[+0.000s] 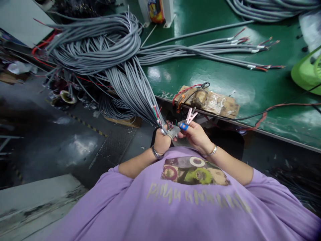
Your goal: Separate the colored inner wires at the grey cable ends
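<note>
My left hand (162, 140) is closed around the ends of a thick bundle of grey cables (132, 90), whose coloured inner wires (157, 115) stick out above my fist. My right hand (197, 135) is closed on a small pink-handled cutting tool (191, 116), held right beside the wire ends. A taped grey finger guard and a blue one (184, 126) cover fingertips between the two hands. Both hands sit just in front of my chest, below the edge of the green bench (250, 87).
A large coil of grey cables (95, 43) hangs off the bench's left end. Stripped cables (225, 48) lie across the green top. A taped wooden block (213, 100) sits at the bench edge. A lime-green object (307, 70) stands at right. Dark floor lies at left.
</note>
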`<state>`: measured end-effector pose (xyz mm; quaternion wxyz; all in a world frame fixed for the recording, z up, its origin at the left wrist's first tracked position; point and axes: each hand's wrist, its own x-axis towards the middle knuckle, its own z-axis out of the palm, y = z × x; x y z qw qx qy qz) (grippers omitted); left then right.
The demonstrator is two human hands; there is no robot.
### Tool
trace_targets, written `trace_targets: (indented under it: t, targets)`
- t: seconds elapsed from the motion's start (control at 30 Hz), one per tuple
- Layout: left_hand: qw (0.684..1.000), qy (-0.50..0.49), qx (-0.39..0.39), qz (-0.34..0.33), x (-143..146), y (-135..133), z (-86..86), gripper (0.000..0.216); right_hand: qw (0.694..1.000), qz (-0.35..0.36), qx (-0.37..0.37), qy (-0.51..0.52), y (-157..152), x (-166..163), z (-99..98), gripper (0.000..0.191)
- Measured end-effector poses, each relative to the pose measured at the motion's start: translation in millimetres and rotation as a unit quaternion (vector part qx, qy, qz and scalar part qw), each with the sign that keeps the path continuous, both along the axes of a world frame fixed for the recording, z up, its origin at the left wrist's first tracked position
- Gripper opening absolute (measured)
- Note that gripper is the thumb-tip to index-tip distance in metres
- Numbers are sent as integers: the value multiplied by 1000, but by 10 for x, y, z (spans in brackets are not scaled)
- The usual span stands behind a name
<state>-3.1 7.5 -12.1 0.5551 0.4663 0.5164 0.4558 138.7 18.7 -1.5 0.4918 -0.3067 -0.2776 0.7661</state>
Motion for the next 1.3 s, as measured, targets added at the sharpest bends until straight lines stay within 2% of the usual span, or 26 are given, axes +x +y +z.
trace_targets:
  t: [0.23, 0.43, 0.6, 0.8, 0.97, 1.1, 1.3]
  targets:
    - [999, -15, 9, 39, 15, 9, -3, 36, 1000, -17, -19, 6, -1, -7, -11, 31]
    - [999, -16, 10, 51, 35, 15, -8, 38, 999, -23, 0, -49, -29, 40, -100, 29]
    - [998, -26, 13, 60, 44, 10, 0, 37, 996, -41, -4, -75, -35, 57, -87, 30]
    - [997, -35, 11, 72, 57, 27, 42, 34, 996, -21, -31, -81, -74, 67, -67, 30]
    - [996, -58, -6, 69, 65, 20, 147, 33, 996, 38, -46, -65, -18, 221, -110, 35]
    - [997, -71, -8, 22, 40, 21, 233, 35, 996, -6, -93, -16, 145, 332, -153, 44]
    - [994, -23, -29, -101, 2, 102, 266, 36, 994, -78, 13, -75, 289, 252, -167, 58]
